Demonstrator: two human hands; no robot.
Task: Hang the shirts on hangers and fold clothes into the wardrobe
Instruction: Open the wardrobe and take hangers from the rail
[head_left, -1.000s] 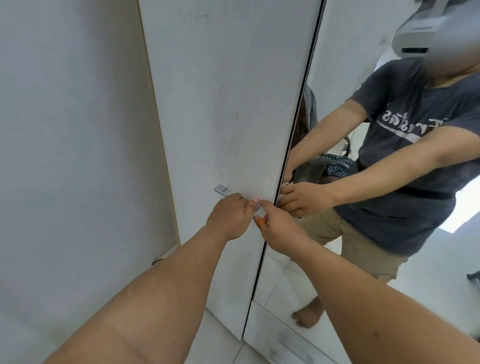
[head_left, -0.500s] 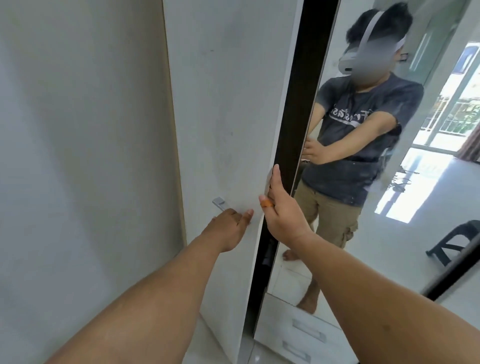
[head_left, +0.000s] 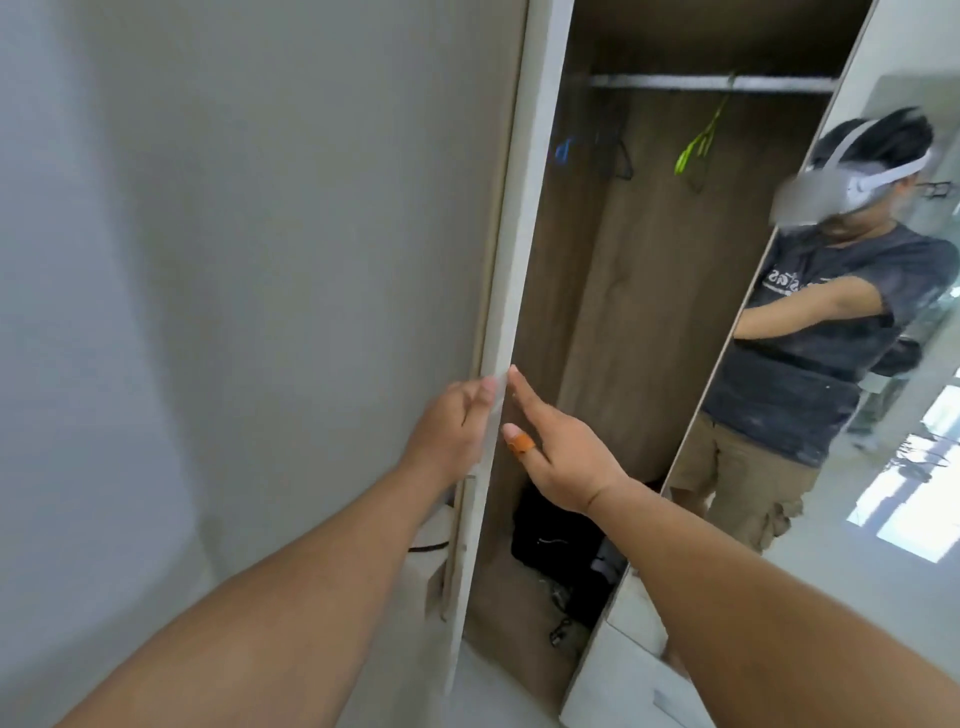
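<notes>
The wardrobe stands open, its white left door (head_left: 511, 249) swung out edge-on toward me. My left hand (head_left: 457, 423) lies on the outer side of that door edge, fingers around it. My right hand (head_left: 561, 452), with an orange band on the thumb, is held flat with straight fingers against the inner side of the edge. Inside, a metal rail (head_left: 711, 83) carries a green hanger (head_left: 698, 143), a dark hanger (head_left: 615, 153) and a blue one (head_left: 563, 148). No shirts are in view.
A mirrored door (head_left: 810, 364) on the right reflects a person in a dark T-shirt. A black bag (head_left: 550, 540) and cables lie on the wardrobe floor. White drawers (head_left: 623, 680) sit at lower right. A grey wall (head_left: 234, 260) fills the left.
The left door has swung far open, from nearly closed to edge-on, exposing the wardrobe interior. Both hands followed the door edge; my left hand came off the handle area onto the edge.
</notes>
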